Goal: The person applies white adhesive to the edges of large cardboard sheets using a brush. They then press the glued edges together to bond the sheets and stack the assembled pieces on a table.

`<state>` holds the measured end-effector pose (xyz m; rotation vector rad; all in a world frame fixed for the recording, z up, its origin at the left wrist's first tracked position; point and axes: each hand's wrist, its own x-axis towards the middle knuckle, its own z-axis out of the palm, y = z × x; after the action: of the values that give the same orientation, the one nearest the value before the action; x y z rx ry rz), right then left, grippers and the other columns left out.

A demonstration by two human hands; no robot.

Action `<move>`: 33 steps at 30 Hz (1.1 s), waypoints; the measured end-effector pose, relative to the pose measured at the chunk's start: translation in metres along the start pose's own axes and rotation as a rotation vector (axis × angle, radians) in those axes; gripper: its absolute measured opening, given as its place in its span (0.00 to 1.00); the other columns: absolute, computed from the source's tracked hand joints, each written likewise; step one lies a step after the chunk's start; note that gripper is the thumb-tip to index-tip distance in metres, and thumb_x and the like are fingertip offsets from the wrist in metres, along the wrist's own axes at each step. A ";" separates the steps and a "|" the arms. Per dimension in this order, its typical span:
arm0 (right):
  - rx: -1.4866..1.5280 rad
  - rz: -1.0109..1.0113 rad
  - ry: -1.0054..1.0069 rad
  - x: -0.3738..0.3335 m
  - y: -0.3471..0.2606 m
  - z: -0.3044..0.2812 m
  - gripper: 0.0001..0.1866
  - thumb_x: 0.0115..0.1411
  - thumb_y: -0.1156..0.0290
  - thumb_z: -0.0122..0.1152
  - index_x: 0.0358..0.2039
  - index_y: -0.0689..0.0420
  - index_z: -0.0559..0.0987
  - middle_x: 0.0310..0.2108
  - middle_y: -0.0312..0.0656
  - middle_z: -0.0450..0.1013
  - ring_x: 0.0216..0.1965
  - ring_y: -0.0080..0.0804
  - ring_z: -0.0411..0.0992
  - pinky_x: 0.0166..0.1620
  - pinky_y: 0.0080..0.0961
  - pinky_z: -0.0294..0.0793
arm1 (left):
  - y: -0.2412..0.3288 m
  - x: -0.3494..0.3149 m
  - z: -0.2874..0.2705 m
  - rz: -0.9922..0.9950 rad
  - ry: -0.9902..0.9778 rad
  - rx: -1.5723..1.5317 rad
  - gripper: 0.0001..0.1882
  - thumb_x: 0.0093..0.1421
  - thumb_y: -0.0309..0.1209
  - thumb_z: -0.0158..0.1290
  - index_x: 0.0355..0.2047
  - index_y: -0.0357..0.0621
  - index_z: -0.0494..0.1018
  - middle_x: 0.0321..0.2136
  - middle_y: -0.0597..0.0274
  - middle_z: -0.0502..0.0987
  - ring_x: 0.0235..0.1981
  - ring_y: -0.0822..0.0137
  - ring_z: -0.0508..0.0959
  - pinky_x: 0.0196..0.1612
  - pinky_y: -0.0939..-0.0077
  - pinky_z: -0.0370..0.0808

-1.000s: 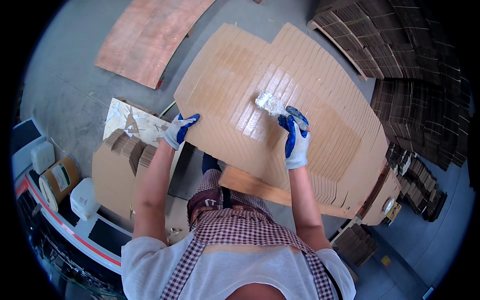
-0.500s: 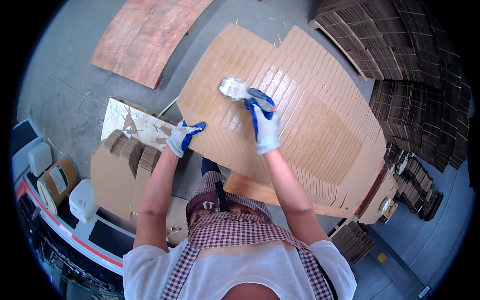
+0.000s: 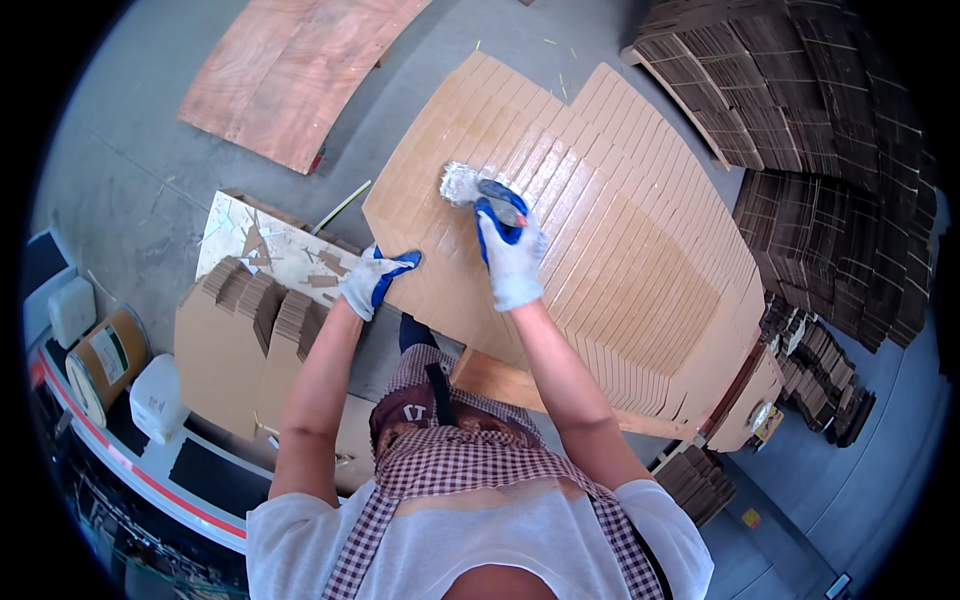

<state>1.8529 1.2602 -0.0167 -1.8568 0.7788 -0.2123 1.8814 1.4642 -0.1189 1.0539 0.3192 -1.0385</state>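
Fanned-out brown cardboard sheets [image 3: 650, 290] overlap in a stepped row in front of me, with a wet-looking shine across their middle strips. In a work glove with blue palm and fingers, my right hand [image 3: 513, 255] is closed round the handle of a brush. The brush's white, wet-looking bristles [image 3: 460, 184] rest on the leftmost sheet. My left hand [image 3: 372, 282], gloved the same way, pinches the near left edge of that sheet, thumb on top; the fingers underneath are mostly hidden.
A wooden beam [image 3: 500, 380] shows below the near edge of the sheets. Stacked cardboard pieces [image 3: 225, 350] stand at left beside a scrap-strewn white board [image 3: 225, 235]. Tall dark cardboard stacks [image 3: 800, 215] line the right. A plywood panel [image 3: 290, 75], drum [image 3: 110, 360] and white jug [image 3: 158, 400] are farther off.
The brush has moved a little left across the leftmost sheet, my right hand with it. My left hand keeps its hold on the sheet's edge. The whole view has shifted slightly.
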 end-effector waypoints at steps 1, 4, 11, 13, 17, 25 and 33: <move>-0.030 -0.006 0.044 -0.001 -0.002 -0.006 0.18 0.55 0.71 0.63 0.45 0.61 0.75 0.41 0.41 0.75 0.41 0.28 0.73 0.47 0.25 0.72 | 0.000 0.001 -0.003 0.016 0.007 -0.008 0.27 0.50 0.24 0.60 0.52 0.34 0.68 0.43 0.57 0.76 0.41 0.66 0.78 0.46 0.73 0.75; -0.061 -0.035 0.126 -0.016 -0.014 -0.052 0.17 0.55 0.73 0.62 0.46 0.61 0.75 0.40 0.40 0.76 0.41 0.26 0.73 0.47 0.24 0.72 | -0.004 -0.002 -0.006 0.032 0.014 -0.044 0.27 0.50 0.23 0.60 0.52 0.34 0.68 0.43 0.57 0.77 0.41 0.66 0.78 0.46 0.73 0.75; -0.038 0.000 0.111 0.000 0.007 -0.030 0.17 0.55 0.71 0.63 0.45 0.60 0.77 0.38 0.38 0.77 0.40 0.24 0.74 0.47 0.22 0.71 | -0.008 0.003 -0.006 0.012 -0.010 -0.083 0.27 0.51 0.22 0.59 0.52 0.35 0.68 0.43 0.57 0.77 0.42 0.67 0.78 0.47 0.73 0.74; -0.081 0.040 0.105 0.009 0.000 0.000 0.19 0.54 0.69 0.64 0.46 0.60 0.75 0.40 0.39 0.76 0.41 0.27 0.73 0.48 0.24 0.71 | -0.007 0.004 -0.006 0.009 -0.007 -0.080 0.26 0.50 0.23 0.61 0.50 0.34 0.69 0.41 0.57 0.77 0.40 0.67 0.78 0.45 0.74 0.75; -0.012 0.128 0.061 0.019 -0.020 0.019 0.20 0.54 0.69 0.64 0.46 0.64 0.73 0.41 0.40 0.74 0.41 0.28 0.72 0.47 0.25 0.72 | -0.003 0.001 -0.002 0.038 0.023 -0.056 0.24 0.49 0.27 0.65 0.47 0.34 0.72 0.38 0.58 0.79 0.37 0.69 0.79 0.41 0.76 0.76; -0.085 0.057 0.165 0.021 0.019 -0.010 0.15 0.54 0.73 0.63 0.44 0.61 0.77 0.37 0.39 0.77 0.39 0.27 0.74 0.46 0.23 0.72 | -0.008 0.001 -0.006 0.030 -0.032 -0.035 0.27 0.51 0.27 0.63 0.51 0.35 0.69 0.41 0.60 0.77 0.40 0.70 0.77 0.45 0.75 0.74; 0.146 -0.018 -0.038 0.059 -0.017 0.033 0.18 0.54 0.73 0.64 0.45 0.62 0.76 0.35 0.38 0.76 0.35 0.22 0.73 0.40 0.19 0.73 | -0.002 -0.002 -0.004 -0.005 -0.030 -0.082 0.26 0.50 0.26 0.64 0.50 0.35 0.70 0.40 0.60 0.78 0.39 0.70 0.77 0.44 0.75 0.75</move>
<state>1.9211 1.2542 -0.0279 -1.7255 0.7016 -0.2384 1.8798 1.4687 -0.1206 0.9641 0.3377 -1.0364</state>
